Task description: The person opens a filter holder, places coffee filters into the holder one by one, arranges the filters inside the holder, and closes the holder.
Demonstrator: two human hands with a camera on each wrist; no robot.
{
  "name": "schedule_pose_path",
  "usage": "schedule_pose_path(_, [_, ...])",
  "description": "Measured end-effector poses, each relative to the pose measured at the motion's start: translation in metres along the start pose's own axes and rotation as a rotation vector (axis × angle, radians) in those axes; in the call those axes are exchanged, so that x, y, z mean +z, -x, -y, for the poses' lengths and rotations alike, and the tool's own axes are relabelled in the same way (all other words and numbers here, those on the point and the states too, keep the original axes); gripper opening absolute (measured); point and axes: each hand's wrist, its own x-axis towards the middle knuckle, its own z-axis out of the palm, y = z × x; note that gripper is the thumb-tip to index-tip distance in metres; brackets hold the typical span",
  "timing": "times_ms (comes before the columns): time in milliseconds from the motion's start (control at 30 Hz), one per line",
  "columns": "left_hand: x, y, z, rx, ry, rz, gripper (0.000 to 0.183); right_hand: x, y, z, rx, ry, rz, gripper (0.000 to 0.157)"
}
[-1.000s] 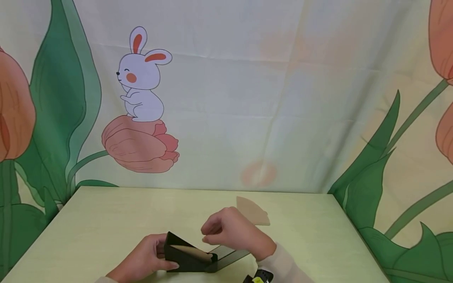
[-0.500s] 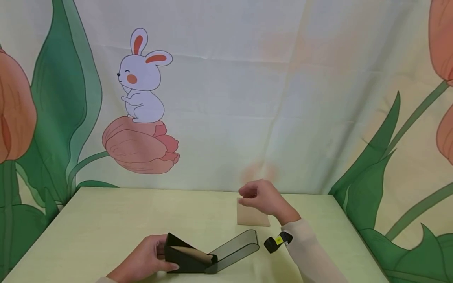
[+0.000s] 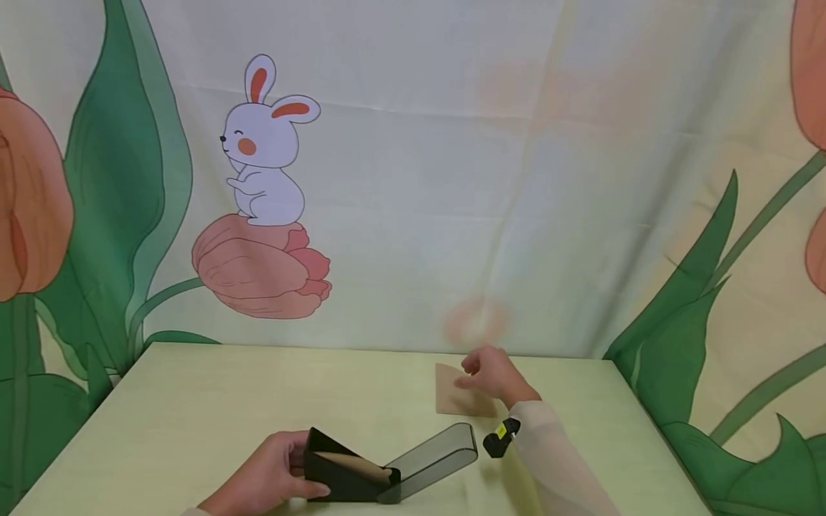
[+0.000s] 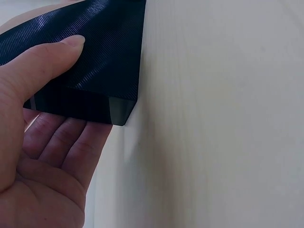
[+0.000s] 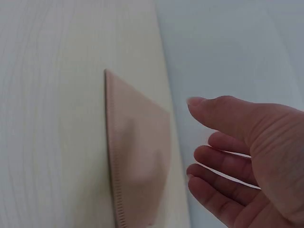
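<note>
My left hand (image 3: 271, 469) grips the closed end of a black filter box (image 3: 345, 487), its thumb lying on the ribbed side in the left wrist view. A see-through smoky lid (image 3: 439, 455) is swung out to the right of the box. Inside, tan paper (image 3: 355, 462) shows along the opening. Farther back lies a tan paper coffee filter (image 3: 450, 398) with a crimped edge, flat on the table. Above it hovers my right hand (image 5: 237, 161), fingers loosely bent, thumb apart from them, and nothing between.
The pale wooden table (image 3: 258, 387) ends at a hanging cloth (image 3: 400, 272) printed with a rabbit and tulips. A black and yellow wrist device (image 3: 502, 437) sits by my right sleeve (image 3: 558, 444).
My right hand has moved from beside the box, back and right, and then lowered over the coffee filter. The left hand keeps its grip on the box. The view has shifted slightly.
</note>
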Motion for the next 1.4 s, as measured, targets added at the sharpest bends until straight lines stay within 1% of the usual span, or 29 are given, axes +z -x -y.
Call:
schedule_pose_path(67, [0.001, 0.0, 0.001, 0.005, 0.01, 0.008, 0.048, 0.005, -0.003, -0.008, 0.052, -0.006, -0.001, 0.042])
schedule_pose_path(133, [0.0, 0.0, 0.001, 0.001, 0.007, 0.006, 0.047, 0.01, -0.005, -0.015, 0.079, -0.012, -0.003, 0.048])
schedule_pose_path(300, [0.0, -0.001, 0.002, -0.009, 0.0, 0.004, 0.047, 0.017, -0.008, -0.023, 0.124, -0.016, 0.007, 0.062])
schedule_pose_path(467, [-0.001, -0.001, 0.002, -0.008, -0.005, 0.003, 0.047, 0.02, -0.011, -0.026, 0.15, 0.007, 0.02, 0.069])
schedule_pose_path(733, [-0.001, 0.0, 0.001, -0.018, -0.013, -0.004, 0.046, 0.023, -0.015, -0.027, 0.186, 0.021, 0.049, 0.06])
schedule_pose_path(833, [-0.001, 0.0, 0.001, -0.011, -0.012, 0.0, 0.046, 0.023, -0.015, -0.027, 0.189, 0.044, 0.053, 0.061])
schedule_pose_path(933, [-0.001, 0.001, 0.0, -0.002, -0.003, 0.005, 0.047, 0.023, -0.016, -0.026, 0.191, 0.054, 0.052, 0.058])
schedule_pose_path(1167, [0.0, 0.001, -0.001, -0.016, -0.008, 0.001, 0.046, 0.024, -0.017, -0.026, 0.186, 0.051, 0.049, 0.056])
schedule_pose_path(1233, [0.0, 0.001, -0.001, -0.011, -0.011, 0.001, 0.046, 0.025, -0.018, -0.026, 0.189, 0.051, 0.046, 0.055])
schedule_pose_path(1400, [-0.001, 0.001, -0.001, -0.004, -0.019, 0.001, 0.046, 0.027, -0.022, -0.029, 0.186, 0.063, 0.043, 0.058])
